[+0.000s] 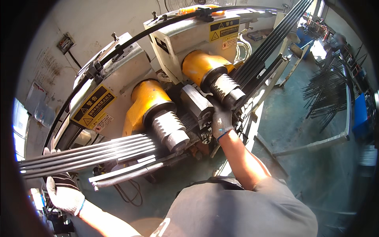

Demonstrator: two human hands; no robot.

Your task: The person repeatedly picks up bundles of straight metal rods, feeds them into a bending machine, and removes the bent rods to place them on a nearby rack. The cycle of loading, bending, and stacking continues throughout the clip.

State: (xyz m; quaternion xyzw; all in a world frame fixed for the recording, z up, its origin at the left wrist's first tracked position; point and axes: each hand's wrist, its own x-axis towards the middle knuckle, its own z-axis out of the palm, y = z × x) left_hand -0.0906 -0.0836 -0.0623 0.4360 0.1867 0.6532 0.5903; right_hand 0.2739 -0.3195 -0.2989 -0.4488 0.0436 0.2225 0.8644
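Note:
My left hand (66, 196), in a pale glove with dark bands, is closed around a bundle of long metal rods (102, 152) at the left. Its thumb lies below the rods and fingertips show above them. My right hand (222, 121), in a dark grey glove, reaches in beside the grey metal block (196, 102) at the machine's middle. Its fingers are mostly hidden there, so their grip cannot be made out. The rods run under the left ribbed metal cylinder (167, 125); dark rods (272, 33) extend from the right ribbed cylinder (226, 87) to the upper right.
Two orange machine heads (152, 96) stand before pale housings with yellow warning labels (94, 106). A black cable (158, 24) arches overhead. Below the left rods is a corrugated hose (130, 179). Loose dark rods (327, 89) are piled at the right near a metal frame (312, 146).

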